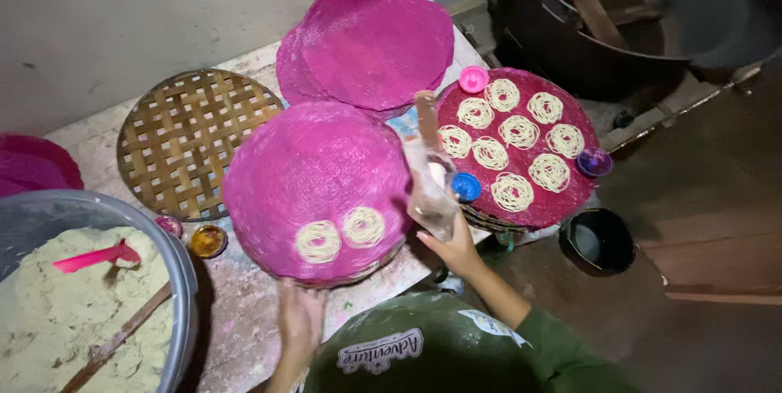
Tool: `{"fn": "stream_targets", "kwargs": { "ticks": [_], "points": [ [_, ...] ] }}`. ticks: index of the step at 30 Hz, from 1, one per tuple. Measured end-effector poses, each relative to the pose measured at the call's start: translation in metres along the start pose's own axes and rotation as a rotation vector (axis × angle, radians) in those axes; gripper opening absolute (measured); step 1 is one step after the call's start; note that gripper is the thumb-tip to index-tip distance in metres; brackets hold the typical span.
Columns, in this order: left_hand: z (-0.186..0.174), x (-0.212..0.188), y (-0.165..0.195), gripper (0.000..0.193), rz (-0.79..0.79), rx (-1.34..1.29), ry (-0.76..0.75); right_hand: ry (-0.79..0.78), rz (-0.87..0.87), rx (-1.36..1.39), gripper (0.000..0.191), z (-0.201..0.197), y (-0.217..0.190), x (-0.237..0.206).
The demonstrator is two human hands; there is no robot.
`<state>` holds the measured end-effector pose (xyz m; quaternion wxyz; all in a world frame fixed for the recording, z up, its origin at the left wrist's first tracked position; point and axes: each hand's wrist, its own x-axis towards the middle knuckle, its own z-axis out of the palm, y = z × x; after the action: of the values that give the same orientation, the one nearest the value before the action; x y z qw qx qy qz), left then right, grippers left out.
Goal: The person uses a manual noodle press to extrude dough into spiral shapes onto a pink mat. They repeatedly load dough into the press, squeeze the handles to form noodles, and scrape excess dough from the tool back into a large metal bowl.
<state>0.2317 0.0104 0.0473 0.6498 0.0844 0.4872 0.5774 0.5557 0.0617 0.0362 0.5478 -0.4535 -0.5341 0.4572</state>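
While the right hand (458, 248) closes its grip around a clear plastic piping bag (430, 185) with a wooden top, the left hand (300, 320) rests flat, fingers loosely open, against the near rim of a round pink woven tray (314, 173) on the table (236, 295). Two coils of pale noodle dough (342, 234) lie near that tray's front edge, just beside each other. To the right, a second pink tray (570, 189) carries nine such coils, with a pink cap (473, 79), a blue cap (466, 187) and a purple cap (594, 162) at its rim. More pink trays (375, 35) are stacked behind, and a bare brown woven bamboo tray (183, 140) lies to the left. A large grey basin (183, 279), cut off at the lower left, holds pale dough with a pink spatula (98, 257) and a wooden stick (114, 340) in it. A small amber dish (208, 240) sits beside the basin. A black bucket (601, 240) stands on the floor at right; its contents are hard to make out. A big dark pot (586, 26) at the top right is partly covered by a grey lid and cropped by the frame.
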Motion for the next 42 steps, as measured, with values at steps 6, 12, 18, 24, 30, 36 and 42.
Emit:
{"fn": "stream_targets", "kwargs": {
  "ticks": [6, 12, 18, 24, 30, 36, 42],
  "points": [
    [-0.014, 0.01, 0.012, 0.078, 0.004, 0.055, -0.073, -0.033, 0.091, 0.075, 0.063, -0.015, 0.02, -0.029],
    [-0.025, 0.027, 0.018, 0.08, -0.153, 0.157, 0.036, 0.082, 0.088, -0.103, 0.055, -0.017, 0.052, -0.035],
    [-0.054, 0.026, 0.033, 0.076, 0.081, 0.141, -0.168, -0.061, 0.035, -0.055, 0.052, 0.009, 0.025, -0.02],
    [-0.049, 0.04, 0.073, 0.068, 0.627, 0.782, 0.249, -0.567, 0.299, 0.069, 0.073, 0.024, -0.049, 0.035],
    [-0.016, 0.081, 0.124, 0.035, 0.443, -0.239, -0.272, -1.192, 0.509, 0.022, 0.094, 0.056, -0.088, 0.065],
    [-0.006, 0.011, 0.167, 0.054, 0.57, 0.893, -0.142, -1.102, 0.68, -0.473, 0.096, 0.019, -0.073, 0.064],
    [-0.021, -0.01, 0.201, 0.069, 1.046, 1.82, 0.14, -0.915, 0.568, 0.148, 0.107, 0.072, -0.056, 0.098]
  ]
}}
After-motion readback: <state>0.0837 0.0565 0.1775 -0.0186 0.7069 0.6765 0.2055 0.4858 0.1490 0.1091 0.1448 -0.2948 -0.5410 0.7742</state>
